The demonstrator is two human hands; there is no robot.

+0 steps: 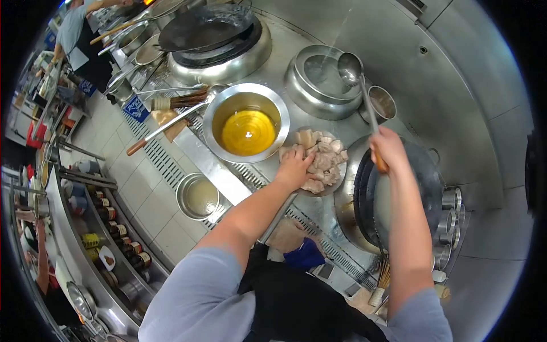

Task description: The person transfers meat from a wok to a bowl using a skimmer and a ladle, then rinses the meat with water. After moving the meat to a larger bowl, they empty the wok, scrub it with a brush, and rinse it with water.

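My right hand [389, 149] is closed around the wooden-ended handle of a ladle [370, 105]. The ladle's bowl hangs beside the round steel water pot [307, 94], over its right rim. Below that hand is a dark wok [419, 182] with pale, cloudy liquid in it, partly hidden by my forearm. My left hand [294, 167] lies with fingers spread on pale raw meat chunks [323, 165], heaped on a round dish whose rim barely shows. Left of the meat, a steel basin [213, 139] holds yellow oil.
Another wok [205, 31] sits on a burner at the back. A second ladle [165, 128] leans by the basin. A pot of cloudy liquid [199, 196] stands at lower left. Metal cups [450, 199] line the right side. A person [77, 40] stands at far left.
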